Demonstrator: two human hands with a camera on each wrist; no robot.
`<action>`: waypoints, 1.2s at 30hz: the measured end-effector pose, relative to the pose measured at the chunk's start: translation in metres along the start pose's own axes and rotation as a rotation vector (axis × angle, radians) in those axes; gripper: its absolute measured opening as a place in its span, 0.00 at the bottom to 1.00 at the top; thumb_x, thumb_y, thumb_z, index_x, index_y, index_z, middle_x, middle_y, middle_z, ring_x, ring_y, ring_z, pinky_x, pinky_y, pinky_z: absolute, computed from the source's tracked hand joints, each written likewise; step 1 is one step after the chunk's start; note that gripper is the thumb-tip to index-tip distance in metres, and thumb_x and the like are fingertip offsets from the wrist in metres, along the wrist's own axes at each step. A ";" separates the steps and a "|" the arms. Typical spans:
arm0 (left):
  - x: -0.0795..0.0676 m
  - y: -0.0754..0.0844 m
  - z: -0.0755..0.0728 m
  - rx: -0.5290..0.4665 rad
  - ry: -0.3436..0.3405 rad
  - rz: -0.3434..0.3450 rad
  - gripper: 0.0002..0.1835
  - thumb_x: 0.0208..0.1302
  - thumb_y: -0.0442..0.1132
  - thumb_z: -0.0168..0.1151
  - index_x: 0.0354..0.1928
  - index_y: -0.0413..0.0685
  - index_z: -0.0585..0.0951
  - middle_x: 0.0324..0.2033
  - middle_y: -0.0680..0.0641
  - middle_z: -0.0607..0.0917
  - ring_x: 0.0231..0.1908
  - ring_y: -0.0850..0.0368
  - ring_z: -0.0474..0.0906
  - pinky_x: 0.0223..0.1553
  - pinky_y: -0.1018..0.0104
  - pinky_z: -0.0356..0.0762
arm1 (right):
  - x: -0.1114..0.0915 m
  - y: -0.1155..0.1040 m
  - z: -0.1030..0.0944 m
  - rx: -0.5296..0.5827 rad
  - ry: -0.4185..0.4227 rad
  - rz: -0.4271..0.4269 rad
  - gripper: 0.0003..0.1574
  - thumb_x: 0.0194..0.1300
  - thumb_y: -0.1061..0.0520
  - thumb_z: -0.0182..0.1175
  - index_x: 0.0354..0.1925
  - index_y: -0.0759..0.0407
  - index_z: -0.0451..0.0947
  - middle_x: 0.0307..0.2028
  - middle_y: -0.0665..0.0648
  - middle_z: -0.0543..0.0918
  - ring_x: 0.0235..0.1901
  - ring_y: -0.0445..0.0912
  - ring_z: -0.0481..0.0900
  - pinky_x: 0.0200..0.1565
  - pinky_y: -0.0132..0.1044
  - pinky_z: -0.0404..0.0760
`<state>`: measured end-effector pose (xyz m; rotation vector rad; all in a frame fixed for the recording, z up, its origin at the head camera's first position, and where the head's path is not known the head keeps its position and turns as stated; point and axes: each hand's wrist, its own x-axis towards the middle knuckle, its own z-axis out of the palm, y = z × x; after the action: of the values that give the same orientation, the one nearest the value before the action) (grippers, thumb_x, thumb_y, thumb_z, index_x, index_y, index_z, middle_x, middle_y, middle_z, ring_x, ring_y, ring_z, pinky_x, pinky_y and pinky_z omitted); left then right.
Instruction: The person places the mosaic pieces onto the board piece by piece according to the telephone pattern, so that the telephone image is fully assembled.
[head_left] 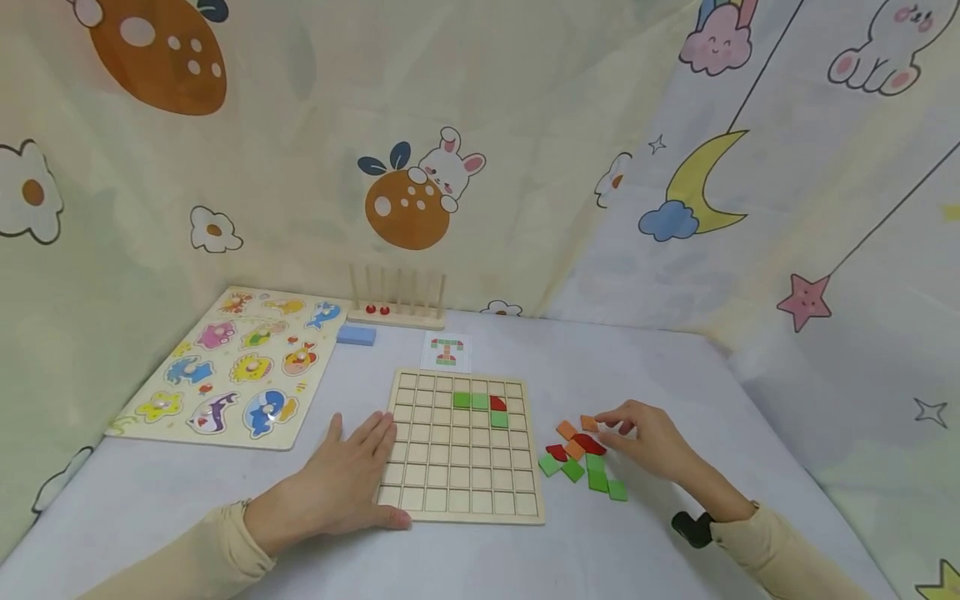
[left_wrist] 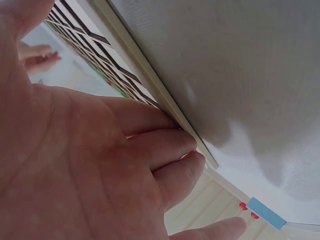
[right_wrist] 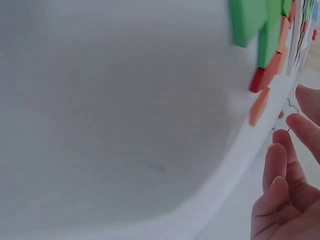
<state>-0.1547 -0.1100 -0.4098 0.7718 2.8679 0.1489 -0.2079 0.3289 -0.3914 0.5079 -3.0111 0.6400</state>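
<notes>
Wooden grid board (head_left: 438,475) lies flat on a white surface (head_left: 637,358), roughly midway between its two sides, enclosed by pale fabric walls (head_left: 540,125) printed with rabbits, flowers, stars and a moon. Pale and unpainted, the board is divided into square cells by raised strips; toward its far right, two green tiles (head_left: 471,401) and a red curved tile (head_left: 497,403) sit in a row, with another green tile (head_left: 498,419) below the red one. Just beyond its far edge is a pattern card (head_left: 446,353); a peg rack (head_left: 401,315), blue block (head_left: 356,335) and animal puzzle (head_left: 240,358) stand farther off or to the left. The left hand (head_left: 333,483) rests against the board's left edge, fingers straight, thumb spread toward the near corner. Beside the loose tiles (head_left: 574,450), the right hand (head_left: 648,437) has its fingers loosely bent near an orange tile (head_left: 589,423), pinching nothing.
</notes>
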 end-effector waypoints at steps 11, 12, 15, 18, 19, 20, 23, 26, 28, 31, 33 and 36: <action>0.000 0.002 -0.005 -0.007 -0.017 0.000 0.67 0.52 0.82 0.58 0.75 0.30 0.62 0.78 0.31 0.59 0.79 0.36 0.55 0.68 0.19 0.47 | -0.053 0.011 -0.001 0.036 -0.025 0.043 0.17 0.59 0.54 0.75 0.47 0.54 0.89 0.41 0.47 0.89 0.35 0.33 0.76 0.33 0.28 0.75; -0.001 0.001 -0.005 -0.007 -0.015 0.002 0.67 0.52 0.82 0.58 0.75 0.29 0.62 0.78 0.31 0.59 0.79 0.36 0.55 0.68 0.19 0.47 | -0.056 0.010 0.000 0.049 -0.038 0.040 0.18 0.58 0.53 0.76 0.48 0.54 0.89 0.41 0.47 0.89 0.36 0.34 0.76 0.33 0.28 0.75; -0.001 0.001 -0.006 -0.012 -0.007 0.006 0.67 0.52 0.82 0.58 0.75 0.29 0.62 0.77 0.30 0.60 0.79 0.35 0.55 0.68 0.18 0.47 | -0.061 0.009 0.004 0.076 -0.067 0.010 0.21 0.55 0.51 0.78 0.48 0.53 0.89 0.42 0.46 0.88 0.36 0.35 0.77 0.34 0.29 0.75; -0.001 0.001 -0.006 -0.012 -0.001 0.010 0.67 0.52 0.82 0.58 0.75 0.28 0.62 0.77 0.30 0.60 0.79 0.35 0.55 0.68 0.18 0.48 | -0.065 0.010 0.007 0.093 -0.062 -0.042 0.21 0.55 0.52 0.78 0.48 0.54 0.90 0.41 0.47 0.87 0.36 0.36 0.77 0.33 0.29 0.75; -0.001 0.001 -0.006 -0.010 -0.002 0.011 0.67 0.53 0.82 0.58 0.75 0.28 0.62 0.77 0.30 0.60 0.79 0.35 0.55 0.68 0.18 0.48 | -0.065 0.010 0.008 0.089 -0.055 -0.055 0.20 0.55 0.53 0.78 0.47 0.54 0.90 0.41 0.47 0.86 0.36 0.35 0.77 0.33 0.29 0.75; -0.001 0.002 -0.006 -0.009 -0.002 0.014 0.67 0.53 0.82 0.58 0.75 0.28 0.62 0.77 0.30 0.60 0.79 0.35 0.56 0.68 0.18 0.48 | -0.066 0.010 0.009 0.087 -0.046 -0.068 0.19 0.56 0.54 0.77 0.47 0.55 0.90 0.40 0.47 0.86 0.35 0.35 0.77 0.32 0.29 0.75; -0.001 0.002 -0.006 -0.002 -0.003 0.016 0.67 0.53 0.82 0.58 0.75 0.28 0.62 0.77 0.30 0.60 0.79 0.35 0.56 0.68 0.18 0.48 | -0.068 0.010 0.010 0.078 -0.028 -0.092 0.16 0.57 0.57 0.76 0.46 0.56 0.90 0.40 0.48 0.86 0.35 0.35 0.77 0.32 0.29 0.75; 0.000 0.002 -0.005 0.000 -0.006 0.014 0.67 0.52 0.82 0.58 0.75 0.28 0.62 0.77 0.30 0.60 0.79 0.35 0.56 0.68 0.18 0.48 | -0.067 0.009 0.010 0.062 -0.025 -0.100 0.15 0.56 0.57 0.76 0.45 0.55 0.90 0.40 0.47 0.87 0.35 0.35 0.77 0.31 0.29 0.76; 0.000 0.002 -0.004 -0.002 -0.008 0.012 0.67 0.52 0.82 0.59 0.75 0.29 0.62 0.77 0.31 0.60 0.79 0.35 0.56 0.68 0.18 0.48 | -0.067 0.009 0.010 0.057 -0.028 -0.106 0.16 0.57 0.58 0.76 0.45 0.55 0.90 0.40 0.47 0.87 0.35 0.35 0.77 0.31 0.29 0.76; 0.001 0.002 -0.003 -0.004 -0.007 0.011 0.67 0.52 0.82 0.59 0.75 0.29 0.62 0.77 0.31 0.60 0.79 0.35 0.56 0.68 0.18 0.48 | -0.066 0.009 0.011 0.060 -0.040 -0.118 0.17 0.57 0.58 0.76 0.47 0.56 0.90 0.40 0.46 0.86 0.33 0.32 0.75 0.30 0.27 0.75; 0.001 0.002 -0.003 -0.005 -0.005 0.011 0.67 0.52 0.82 0.59 0.75 0.28 0.62 0.77 0.31 0.61 0.79 0.35 0.56 0.67 0.18 0.48 | -0.065 0.008 0.011 0.064 -0.054 -0.132 0.18 0.58 0.60 0.75 0.49 0.59 0.89 0.39 0.46 0.85 0.33 0.30 0.73 0.30 0.27 0.75; 0.001 0.002 -0.003 -0.007 -0.004 0.008 0.67 0.52 0.82 0.59 0.75 0.28 0.62 0.77 0.31 0.61 0.79 0.35 0.56 0.68 0.18 0.47 | -0.064 0.008 0.011 0.074 -0.077 -0.144 0.19 0.59 0.62 0.74 0.50 0.61 0.88 0.38 0.46 0.83 0.32 0.29 0.71 0.31 0.27 0.76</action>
<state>-0.1549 -0.1081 -0.4069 0.7811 2.8597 0.1576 -0.1493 0.3513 -0.4098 0.7618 -2.9936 0.7407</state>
